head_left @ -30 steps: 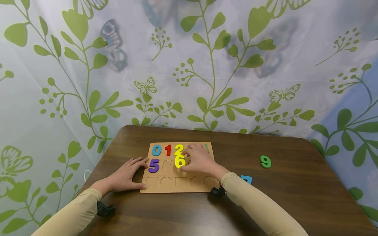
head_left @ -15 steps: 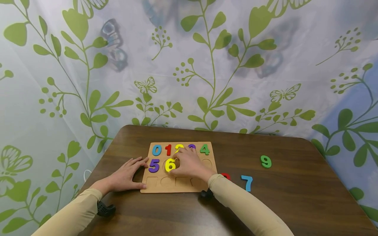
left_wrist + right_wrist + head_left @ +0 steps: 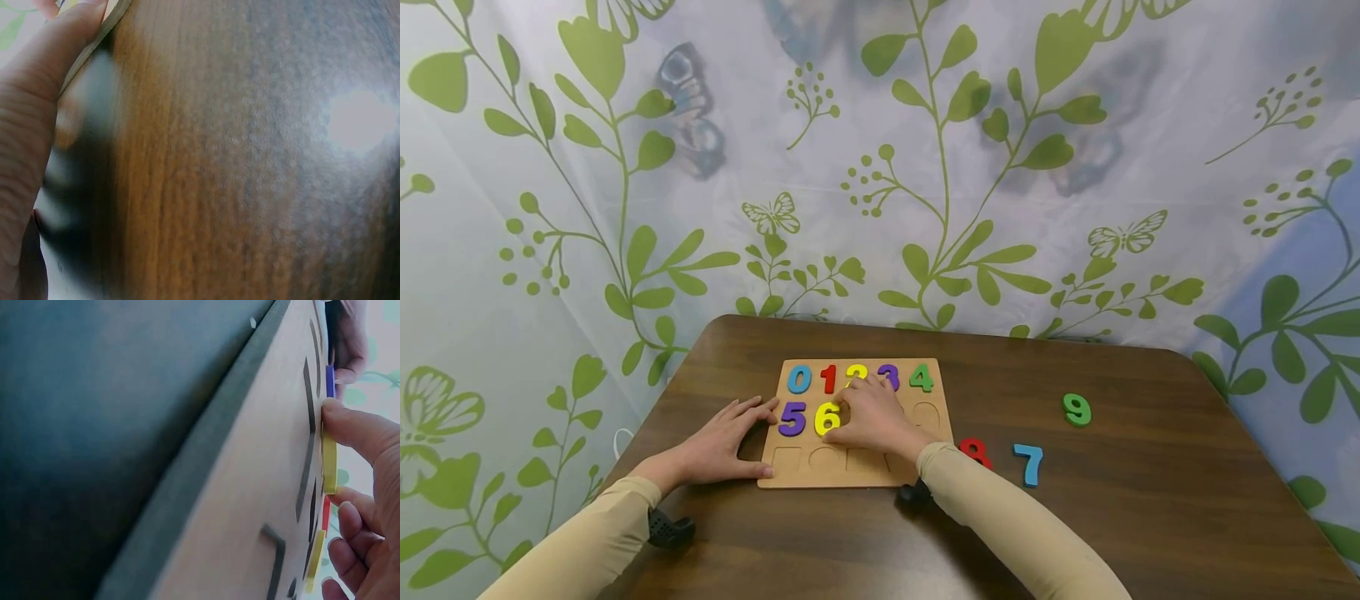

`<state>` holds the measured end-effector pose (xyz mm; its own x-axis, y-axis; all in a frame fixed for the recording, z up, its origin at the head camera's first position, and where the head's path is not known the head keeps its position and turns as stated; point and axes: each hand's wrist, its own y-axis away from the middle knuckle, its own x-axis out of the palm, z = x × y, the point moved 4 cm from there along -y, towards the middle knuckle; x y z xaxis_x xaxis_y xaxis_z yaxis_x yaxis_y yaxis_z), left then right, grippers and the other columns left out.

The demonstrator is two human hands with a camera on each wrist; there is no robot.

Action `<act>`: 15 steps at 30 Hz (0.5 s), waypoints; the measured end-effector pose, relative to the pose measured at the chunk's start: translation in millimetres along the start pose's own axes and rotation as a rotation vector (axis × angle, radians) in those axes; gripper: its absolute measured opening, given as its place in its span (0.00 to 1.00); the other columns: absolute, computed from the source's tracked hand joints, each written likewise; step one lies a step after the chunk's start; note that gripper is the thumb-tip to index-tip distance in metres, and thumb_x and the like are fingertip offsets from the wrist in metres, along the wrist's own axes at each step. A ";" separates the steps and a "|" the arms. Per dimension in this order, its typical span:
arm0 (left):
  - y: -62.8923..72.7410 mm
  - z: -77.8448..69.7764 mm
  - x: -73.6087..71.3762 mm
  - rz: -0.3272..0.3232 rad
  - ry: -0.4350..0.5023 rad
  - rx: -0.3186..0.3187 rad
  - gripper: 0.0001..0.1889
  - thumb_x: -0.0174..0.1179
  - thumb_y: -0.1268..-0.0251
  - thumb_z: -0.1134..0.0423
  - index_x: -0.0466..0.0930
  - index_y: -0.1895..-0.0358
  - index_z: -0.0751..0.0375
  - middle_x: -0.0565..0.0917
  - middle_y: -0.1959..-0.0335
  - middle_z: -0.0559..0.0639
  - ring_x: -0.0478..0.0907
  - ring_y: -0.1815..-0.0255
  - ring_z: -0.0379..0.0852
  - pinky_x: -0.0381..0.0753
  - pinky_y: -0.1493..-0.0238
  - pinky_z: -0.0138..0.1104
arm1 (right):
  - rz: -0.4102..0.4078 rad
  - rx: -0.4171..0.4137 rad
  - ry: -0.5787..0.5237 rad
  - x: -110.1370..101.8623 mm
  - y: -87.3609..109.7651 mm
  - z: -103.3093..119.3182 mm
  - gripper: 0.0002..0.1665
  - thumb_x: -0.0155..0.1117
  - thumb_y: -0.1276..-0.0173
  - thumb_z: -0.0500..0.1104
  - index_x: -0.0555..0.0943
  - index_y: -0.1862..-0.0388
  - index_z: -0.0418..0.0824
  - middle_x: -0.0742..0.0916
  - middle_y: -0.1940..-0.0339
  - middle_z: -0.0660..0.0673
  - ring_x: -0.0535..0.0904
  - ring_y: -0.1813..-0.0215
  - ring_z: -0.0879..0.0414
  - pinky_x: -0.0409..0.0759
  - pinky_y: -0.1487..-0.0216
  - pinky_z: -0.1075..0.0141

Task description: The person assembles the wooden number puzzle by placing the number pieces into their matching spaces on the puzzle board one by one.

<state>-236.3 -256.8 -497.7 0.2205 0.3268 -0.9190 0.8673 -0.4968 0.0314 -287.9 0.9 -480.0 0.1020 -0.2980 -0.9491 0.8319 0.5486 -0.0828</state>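
A wooden number puzzle board [image 3: 842, 480] lies on the table. My right hand [image 3: 874, 418] pinches the yellow number six [image 3: 827, 419] between thumb and finger, over the second row and just right of the purple five [image 3: 792, 419]. In the right wrist view the six [image 3: 330, 459] stands edge-on at the board's surface, with the thumb [image 3: 356, 428] at one end. My left hand [image 3: 721, 446] rests at the board's left edge, fingers spread and thumb on the near corner. The left wrist view shows that thumb [image 3: 44, 75] against the board's edge [image 3: 94, 47].
Blue zero [image 3: 799, 380], red one [image 3: 828, 379], yellow two [image 3: 854, 372], purple three [image 3: 889, 374] and green four [image 3: 921, 378] sit along the top row. Right of the board lie red eight [image 3: 974, 452], blue seven [image 3: 1030, 463] and green nine [image 3: 1077, 410]. A patterned curtain hangs behind.
My right hand has moved left with the yellow six, to beside the five. The green four, blue seven and red eight have come out from behind the right arm. The left hand stays put.
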 end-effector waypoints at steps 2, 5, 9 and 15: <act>0.1 -0.2 -0.5 -0.003 0.004 0.005 0.42 0.64 0.48 0.23 0.71 0.36 0.45 0.60 0.19 0.51 0.50 0.19 0.63 0.44 0.23 0.62 | 0.000 0.008 -0.010 0.2 0.0 0.6 0.37 0.74 0.47 0.73 0.87 0.46 0.51 0.83 0.49 0.53 0.71 0.38 0.50 0.65 0.36 0.50; 0.3 -0.5 -1.1 -0.006 0.005 0.013 0.42 0.64 0.48 0.24 0.71 0.36 0.46 0.60 0.19 0.51 0.51 0.19 0.64 0.44 0.23 0.62 | -0.004 0.016 -0.021 0.2 0.1 1.2 0.38 0.75 0.47 0.72 0.87 0.46 0.50 0.83 0.49 0.53 0.71 0.39 0.50 0.65 0.37 0.51; 0.4 -0.4 -1.7 -0.007 0.012 0.015 0.41 0.65 0.48 0.24 0.71 0.36 0.46 0.60 0.19 0.51 0.51 0.19 0.64 0.43 0.23 0.62 | -0.010 0.025 -0.024 0.2 0.0 1.4 0.37 0.75 0.47 0.73 0.87 0.47 0.50 0.83 0.50 0.54 0.71 0.40 0.50 0.65 0.37 0.51; 0.8 0.2 -1.4 -0.003 0.012 0.005 0.41 0.65 0.48 0.25 0.71 0.36 0.45 0.60 0.19 0.50 0.50 0.19 0.63 0.44 0.23 0.62 | -0.006 0.039 -0.023 0.3 0.4 1.7 0.38 0.75 0.48 0.73 0.87 0.47 0.51 0.83 0.50 0.54 0.70 0.38 0.50 0.66 0.38 0.51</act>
<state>-236.0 -257.9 -496.5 0.2229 0.3380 -0.9144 0.8656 -0.5001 0.0262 -286.6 -0.4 -479.8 0.1091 -0.3198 -0.9412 0.8532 0.5160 -0.0765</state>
